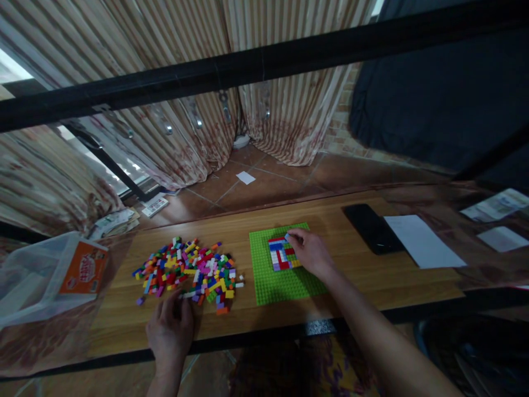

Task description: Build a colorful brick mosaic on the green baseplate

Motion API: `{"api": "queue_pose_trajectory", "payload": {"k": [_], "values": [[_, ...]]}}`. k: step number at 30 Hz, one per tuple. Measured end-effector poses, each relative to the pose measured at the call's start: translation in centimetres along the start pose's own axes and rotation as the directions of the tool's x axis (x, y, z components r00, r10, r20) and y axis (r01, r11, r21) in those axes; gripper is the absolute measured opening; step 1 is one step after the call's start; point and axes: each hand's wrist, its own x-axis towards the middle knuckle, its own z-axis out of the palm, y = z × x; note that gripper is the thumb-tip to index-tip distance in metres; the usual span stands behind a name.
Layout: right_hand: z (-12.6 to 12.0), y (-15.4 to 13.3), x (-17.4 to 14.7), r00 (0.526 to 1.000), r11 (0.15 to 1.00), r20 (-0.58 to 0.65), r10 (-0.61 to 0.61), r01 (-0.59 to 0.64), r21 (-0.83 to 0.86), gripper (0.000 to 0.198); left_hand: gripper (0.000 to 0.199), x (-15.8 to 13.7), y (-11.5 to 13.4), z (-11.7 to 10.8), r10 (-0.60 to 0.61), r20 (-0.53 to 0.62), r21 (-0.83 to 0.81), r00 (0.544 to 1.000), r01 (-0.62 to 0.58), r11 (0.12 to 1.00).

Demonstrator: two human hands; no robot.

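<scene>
A green studded baseplate [264, 289] lies on the wooden table, bearing a small flat build of red, blue, white and yellow bricks [278, 255]. My right hand [312, 253] is over the build's right side, thumb and finger pinched on a light blue brick [286, 237] at its far edge. The hand covers part of the build. To the left spreads a loose pile of mixed coloured bricks [185, 267]. My left hand [170, 325] rests at the pile's near edge, fingers bent and apart, close to a pale grey brick [189, 295]. No brick shows in its grasp.
A black phone-like slab [372, 227] and a white paper sheet [424, 240] lie on the right of the wooden table [124, 325]. A clear plastic bin [41, 275] with an orange label stands at the left. A dark metal bar [248, 66] crosses beyond the table, before striped curtains [185, 33].
</scene>
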Motion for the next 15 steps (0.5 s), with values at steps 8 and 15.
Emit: {"api": "queue_pose_trajectory", "payload": {"k": [8, 15], "values": [[-1.5, 1.4, 1.0, 1.000, 0.995, 0.023, 0.019, -0.022, 0.100, 0.023, 0.029, -0.2, -0.3, 0.3, 0.000, -0.017, 0.018, 1.000, 0.000, 1.000], [-1.4, 2.1, 2.1, 0.991, 0.985, 0.126, -0.033, 0.011, 0.171, 0.022, 0.028, -0.2, -0.3, 0.3, 0.000, -0.017, 0.020, 1.000, 0.000, 1.000]]}}
